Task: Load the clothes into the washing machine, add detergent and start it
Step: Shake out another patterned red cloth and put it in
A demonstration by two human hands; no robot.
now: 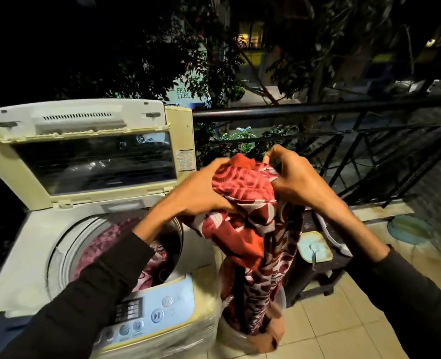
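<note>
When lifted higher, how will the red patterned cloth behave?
The cloth is probably floppy: it hangs in long folds from both hands. Its tail reaches into the bucket, so it may drag. It looks thin, likely light.

Night scene; background dark, upper left corner near black. Light source near viewer: hands, red patterned cloth, washing machine brightly lit. Distant window glows yellow. Glass lid shows reflections. Motion blur on cloth lower end and control panel. Wide-angle distortion bends railing at frame edges.
</note>
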